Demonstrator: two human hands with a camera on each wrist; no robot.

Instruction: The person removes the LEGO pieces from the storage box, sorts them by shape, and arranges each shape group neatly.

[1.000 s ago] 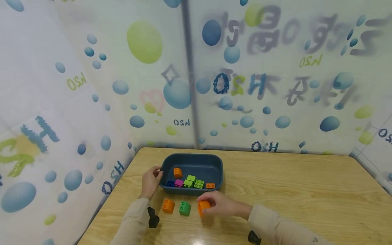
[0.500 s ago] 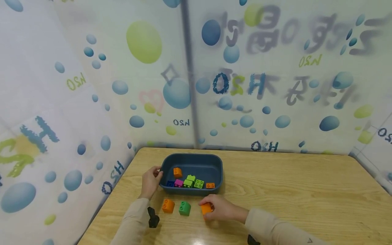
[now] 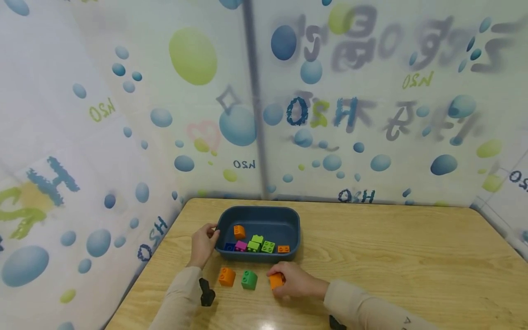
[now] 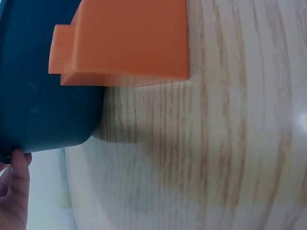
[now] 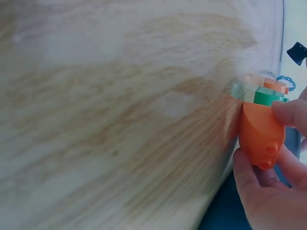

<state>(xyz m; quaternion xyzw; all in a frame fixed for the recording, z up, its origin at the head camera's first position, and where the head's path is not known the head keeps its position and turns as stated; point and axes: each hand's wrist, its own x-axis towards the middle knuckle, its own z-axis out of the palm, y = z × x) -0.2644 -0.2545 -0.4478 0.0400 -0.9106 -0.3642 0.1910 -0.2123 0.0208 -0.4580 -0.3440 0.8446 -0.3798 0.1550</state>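
Observation:
My right hand [image 3: 294,280] grips an orange brick [image 3: 276,280] on the wooden table [image 3: 392,256], just in front of the dark blue bin [image 3: 259,229]. In the right wrist view the orange brick [image 5: 261,134] sits between my thumb and fingers [image 5: 290,115]. My left hand [image 3: 203,243] holds the bin's left rim; a fingertip [image 4: 19,165] touches the bin wall [image 4: 38,105]. Another orange brick [image 3: 227,277] and a green brick [image 3: 249,280] lie on the table to the left of my right hand. The left orange brick [image 4: 124,40] shows large in the left wrist view.
Inside the bin lie several bricks: orange [image 3: 239,232], blue [image 3: 229,247], magenta [image 3: 241,246], light green [image 3: 262,244] and a flat orange one [image 3: 283,249]. Bubble-patterned curtain walls [image 3: 123,114] close in the table at the back and left. The table runs on to the right.
My right hand has brought the orange brick slightly down and nearer the table, settling it right of the green brick. The left hand and bin stayed still.

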